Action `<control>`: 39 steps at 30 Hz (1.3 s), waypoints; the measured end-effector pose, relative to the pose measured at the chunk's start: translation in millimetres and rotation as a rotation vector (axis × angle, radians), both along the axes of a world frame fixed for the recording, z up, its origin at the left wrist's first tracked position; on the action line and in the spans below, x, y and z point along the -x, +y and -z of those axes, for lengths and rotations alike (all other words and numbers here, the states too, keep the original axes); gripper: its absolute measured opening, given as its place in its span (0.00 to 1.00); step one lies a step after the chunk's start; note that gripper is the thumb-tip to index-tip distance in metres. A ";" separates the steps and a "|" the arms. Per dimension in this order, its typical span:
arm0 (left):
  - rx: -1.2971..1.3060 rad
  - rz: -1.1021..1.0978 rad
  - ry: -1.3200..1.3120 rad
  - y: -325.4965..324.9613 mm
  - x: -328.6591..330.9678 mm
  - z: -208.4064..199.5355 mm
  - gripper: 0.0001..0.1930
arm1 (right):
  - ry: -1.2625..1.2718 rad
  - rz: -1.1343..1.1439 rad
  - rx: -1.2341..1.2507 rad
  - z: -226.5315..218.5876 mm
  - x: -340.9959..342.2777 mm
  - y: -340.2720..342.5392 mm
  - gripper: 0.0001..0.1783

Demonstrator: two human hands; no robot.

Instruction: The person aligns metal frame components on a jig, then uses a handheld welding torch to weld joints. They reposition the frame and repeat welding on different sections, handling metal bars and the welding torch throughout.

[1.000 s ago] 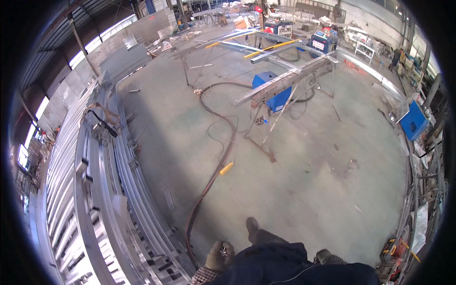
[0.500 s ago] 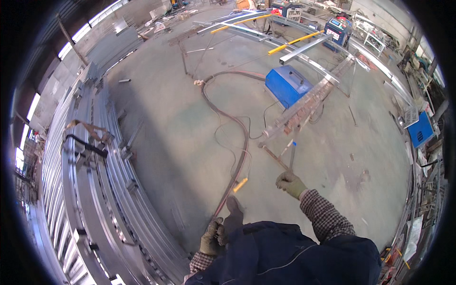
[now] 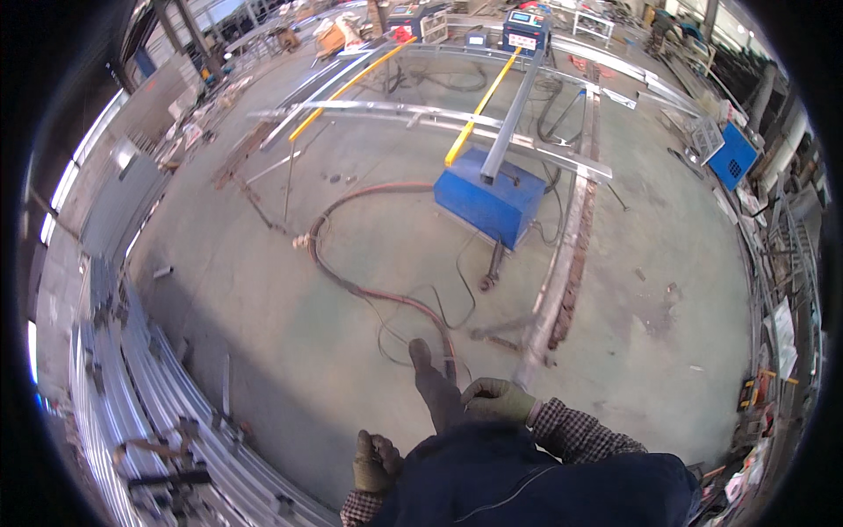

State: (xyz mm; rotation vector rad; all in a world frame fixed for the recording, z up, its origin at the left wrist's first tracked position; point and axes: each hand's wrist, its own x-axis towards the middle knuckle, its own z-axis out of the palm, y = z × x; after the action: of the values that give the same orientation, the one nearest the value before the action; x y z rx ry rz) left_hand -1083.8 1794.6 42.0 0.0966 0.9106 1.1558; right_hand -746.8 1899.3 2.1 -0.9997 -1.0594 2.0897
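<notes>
My left hand (image 3: 375,460), in a grey-green work glove, hangs low by my dark jacket (image 3: 518,483). Its fingers are curled in, and nothing shows in them. My right hand (image 3: 496,400), gloved alike below a checked sleeve, is in front of my body with fingers bent together and no object visible in it. Neither hand is seen touching anything. One shoe (image 3: 421,353) is stretched forward beside a reddish-brown cable (image 3: 386,296), which loops over the concrete floor. Past it stands a blue box-shaped machine (image 3: 486,204), partly beneath a metal frame (image 3: 421,111).
Long silvery metal profiles (image 3: 167,386) are stacked along the left. Yellow bars (image 3: 474,119) and a grey beam (image 3: 514,114) lie across the frame. A rusty-edged rail (image 3: 566,281) runs toward me. At right stands a blue panel (image 3: 731,158) near scattered material.
My view has moved forward and turned right, bringing the frame and blue machine nearer. My right hand has drawn in toward my body; the left remains low.
</notes>
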 end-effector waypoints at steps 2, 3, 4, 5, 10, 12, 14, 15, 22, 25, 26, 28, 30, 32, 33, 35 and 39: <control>-0.012 0.022 0.051 58.7 20.4 7.7 0.29 | -0.037 0.053 -0.064 3.5 22.1 63.1 0.09; -0.022 0.038 0.069 95.3 32.4 7.5 0.29 | -0.087 0.100 -0.141 5.7 34.8 99.2 0.10; 0.110 -0.021 -0.013 132.1 42.1 0.2 0.29 | -0.193 0.138 -0.184 2.1 45.0 132.5 0.10; 0.095 0.013 0.042 169.2 47.3 -6.2 0.29 | -0.125 0.183 -0.173 -1.7 51.9 166.1 0.10; 0.111 0.260 0.241 321.6 68.4 -36.0 0.26 | -0.152 0.304 -0.158 -28.9 60.1 316.6 0.09; 0.049 0.357 0.163 370.5 74.3 -28.0 0.23 | -0.173 0.373 -0.187 -42.6 43.6 370.2 0.09; 0.027 0.465 0.162 421.8 77.8 -4.4 0.20 | -0.237 0.476 -0.187 -54.8 23.9 417.4 0.08; -0.004 0.518 0.146 451.4 77.5 12.6 0.18 | -0.203 0.556 -0.225 -58.7 14.2 437.2 0.08; -0.744 0.909 0.812 660.2 14.3 64.0 0.24 | -0.376 0.965 -0.457 -69.1 -55.5 585.4 0.06; -0.699 1.210 0.537 756.0 -44.2 65.1 0.26 | -0.427 1.062 -0.508 -67.2 -79.9 650.5 0.05; -0.534 1.283 0.460 784.3 -64.4 64.2 0.26 | -0.504 1.080 -0.456 -66.3 -86.4 667.0 0.06; -0.152 1.333 0.285 817.0 -113.3 64.3 0.27 | -0.642 1.135 -0.371 -61.9 -94.7 701.1 0.06; -0.318 1.380 0.377 837.7 -157.2 61.5 0.30 | -0.657 1.058 -0.416 -60.2 -100.7 721.9 0.07; -0.237 1.522 0.401 856.6 -185.8 51.4 0.32 | -0.700 1.031 -0.388 -61.4 -102.9 735.7 0.07; -0.201 1.564 0.383 861.2 -193.9 45.6 0.32 | -0.671 1.035 -0.339 -63.0 -102.0 738.9 0.07; -0.153 1.622 0.328 870.8 -212.9 39.9 0.32 | -0.610 1.037 -0.254 -67.0 -103.8 743.6 0.08; -0.098 1.767 0.290 882.4 -236.4 37.7 0.33 | -0.671 0.983 -0.189 -71.2 -103.3 742.9 0.07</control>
State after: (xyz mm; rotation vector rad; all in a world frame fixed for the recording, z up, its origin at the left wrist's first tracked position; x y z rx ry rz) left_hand -847.3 2677.0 4.3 0.9501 0.6323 -0.4884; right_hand -643.5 2642.2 73.3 -1.7193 -0.7612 0.8591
